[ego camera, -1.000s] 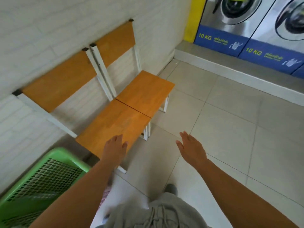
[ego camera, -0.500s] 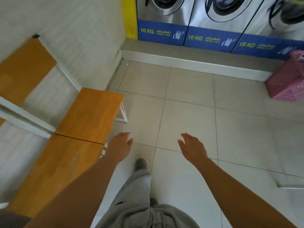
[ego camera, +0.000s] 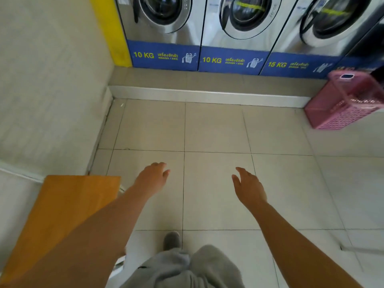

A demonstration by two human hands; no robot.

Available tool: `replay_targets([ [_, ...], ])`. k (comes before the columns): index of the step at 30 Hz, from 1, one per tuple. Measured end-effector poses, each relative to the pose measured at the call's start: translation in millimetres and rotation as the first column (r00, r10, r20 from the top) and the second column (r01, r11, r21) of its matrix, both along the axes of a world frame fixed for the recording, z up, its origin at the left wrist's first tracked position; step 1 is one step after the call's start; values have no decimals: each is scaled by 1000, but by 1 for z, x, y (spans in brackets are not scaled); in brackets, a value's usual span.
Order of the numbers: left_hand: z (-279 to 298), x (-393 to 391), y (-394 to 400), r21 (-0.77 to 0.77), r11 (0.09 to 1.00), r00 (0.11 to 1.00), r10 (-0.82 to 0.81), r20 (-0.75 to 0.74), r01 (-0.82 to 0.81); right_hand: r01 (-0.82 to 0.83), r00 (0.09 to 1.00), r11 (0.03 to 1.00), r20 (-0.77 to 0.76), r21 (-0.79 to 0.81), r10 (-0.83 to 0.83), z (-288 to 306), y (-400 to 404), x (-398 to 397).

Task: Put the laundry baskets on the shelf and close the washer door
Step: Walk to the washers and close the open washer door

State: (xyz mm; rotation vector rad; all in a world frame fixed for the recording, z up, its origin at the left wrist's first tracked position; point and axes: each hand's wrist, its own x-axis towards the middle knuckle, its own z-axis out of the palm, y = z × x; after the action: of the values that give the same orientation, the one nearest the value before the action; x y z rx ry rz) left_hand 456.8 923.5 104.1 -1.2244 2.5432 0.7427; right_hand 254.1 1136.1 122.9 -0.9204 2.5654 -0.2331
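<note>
Washer panels [ego camera: 164, 56] — "10 KG", "10 KG", "15 KG"

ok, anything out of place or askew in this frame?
The pink laundry basket sits tilted on the floor against the step at far right, not on a shelf. Both hands, left and right, are empty. Nothing spilled.

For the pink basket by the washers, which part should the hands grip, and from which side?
Probably the top rim of the pink basket, at the handle cutout in its raised end, coming from above and the left. It sits tilted, open top facing the person, with mesh walls offering poorer purchase. Both the left hand and right hand are empty.
</note>
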Motion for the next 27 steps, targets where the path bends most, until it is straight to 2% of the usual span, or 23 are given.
replay_targets([
  [8, -7, -118, -117, 10, 1000, 999, -23, -26, 23, 79, 997, 997, 22, -3, -79, -14, -94, -121],
  [16, 15, -275, -241, -30, 998, 996, 59, -69, -61, 36, 999, 994, -4, -104, -37, 11, -240, -292],
  [23, 28, -397, -328, -55, 997, 990, 53, -132, -61, -14, 999, 981, -50, -193, 4, 28, -353, -412],
  [27, 25, -467, -390, -86, 996, 989, 22, -149, -35, 32, 996, 966, -68, -257, -52, 31, -422, -482],
])
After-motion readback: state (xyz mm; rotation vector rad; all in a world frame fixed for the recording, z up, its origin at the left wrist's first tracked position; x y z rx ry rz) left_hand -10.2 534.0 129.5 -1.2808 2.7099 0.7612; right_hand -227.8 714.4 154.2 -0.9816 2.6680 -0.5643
